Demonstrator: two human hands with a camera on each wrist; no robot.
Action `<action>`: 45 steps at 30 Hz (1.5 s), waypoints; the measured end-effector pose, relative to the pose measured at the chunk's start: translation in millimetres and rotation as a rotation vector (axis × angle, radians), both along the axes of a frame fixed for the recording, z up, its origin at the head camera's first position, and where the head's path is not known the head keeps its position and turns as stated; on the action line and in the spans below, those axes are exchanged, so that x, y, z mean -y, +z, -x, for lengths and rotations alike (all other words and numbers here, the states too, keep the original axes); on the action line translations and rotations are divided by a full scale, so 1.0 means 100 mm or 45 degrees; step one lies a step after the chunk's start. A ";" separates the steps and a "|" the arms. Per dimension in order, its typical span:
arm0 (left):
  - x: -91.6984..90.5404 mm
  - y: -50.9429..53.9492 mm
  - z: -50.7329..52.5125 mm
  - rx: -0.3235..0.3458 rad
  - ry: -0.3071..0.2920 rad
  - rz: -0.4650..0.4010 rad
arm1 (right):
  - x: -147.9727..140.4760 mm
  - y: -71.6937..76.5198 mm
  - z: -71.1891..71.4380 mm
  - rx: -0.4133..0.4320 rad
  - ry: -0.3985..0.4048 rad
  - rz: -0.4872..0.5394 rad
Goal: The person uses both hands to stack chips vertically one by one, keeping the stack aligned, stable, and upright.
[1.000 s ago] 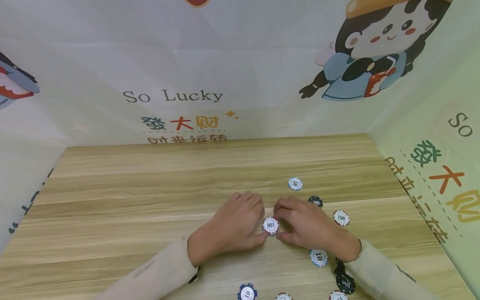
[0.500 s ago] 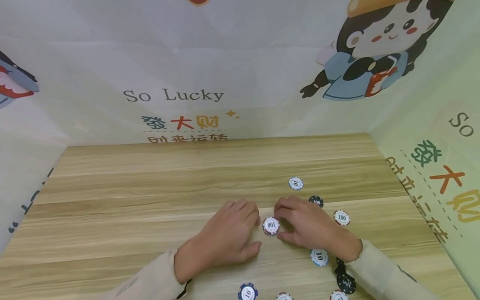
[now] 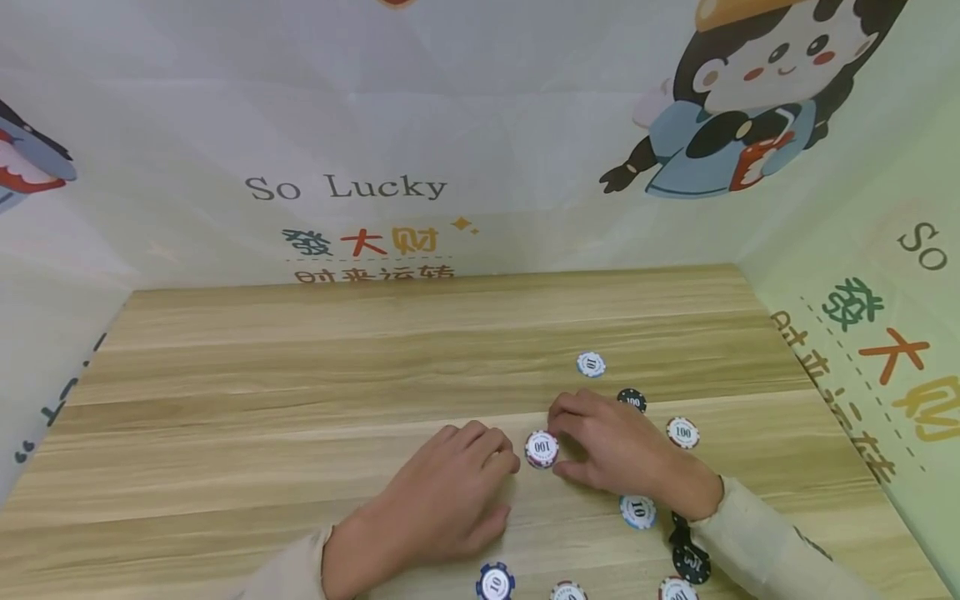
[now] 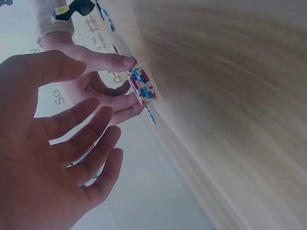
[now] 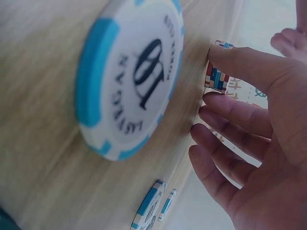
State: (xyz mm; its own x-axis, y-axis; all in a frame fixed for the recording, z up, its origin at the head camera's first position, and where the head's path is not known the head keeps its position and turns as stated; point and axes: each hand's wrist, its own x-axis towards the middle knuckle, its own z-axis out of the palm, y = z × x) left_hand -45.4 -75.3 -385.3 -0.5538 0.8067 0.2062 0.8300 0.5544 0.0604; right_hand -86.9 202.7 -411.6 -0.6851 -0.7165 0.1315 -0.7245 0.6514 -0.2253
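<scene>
Wood-grain tabletop (image 3: 262, 400) runs out of the bottom of the head view, where a dark-blue chip (image 3: 495, 582) and two red-edged chips, one centre (image 3: 568, 592) and one right (image 3: 678, 589), lie close to the cut-off. Just beside the right sleeve (image 3: 757, 533) is a black chip (image 3: 691, 564); a light-blue chip (image 3: 637, 512) sits tight below the right wrist.

Beyond them the left hand (image 3: 438, 496) is half spread, fingers loosely bent, with hold of nothing; a narrow gap parts it from the stack of chips (image 3: 542, 449), and a wide stretch of wood lies to its left. The right hand (image 3: 611, 450) curves thumb and fingers round opposite sides of that stack, which stands upright between the two hands.

Farther right lie a red-edged 100 chip (image 3: 682, 432) and a black 100 chip (image 3: 632, 401), then a pale-blue 10 chip (image 3: 591, 364). More wood reaches the back edge, where a printed cloth wall (image 3: 525, 150) rises.
</scene>
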 end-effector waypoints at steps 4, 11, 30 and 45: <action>0.04 0.03 -0.08 0.070 -0.016 -0.002 | 0.00 0.01 0.00 -0.010 0.003 0.001; 0.10 -0.01 -0.24 0.098 -0.097 0.031 | 0.00 0.03 0.01 -0.010 0.012 -0.002; 0.09 -0.29 -0.43 -0.046 -0.189 0.189 | 0.00 0.03 0.01 0.000 0.009 0.000; 0.11 -0.39 -0.46 -0.235 -0.218 0.050 | 0.00 0.02 -0.01 0.013 -0.004 0.004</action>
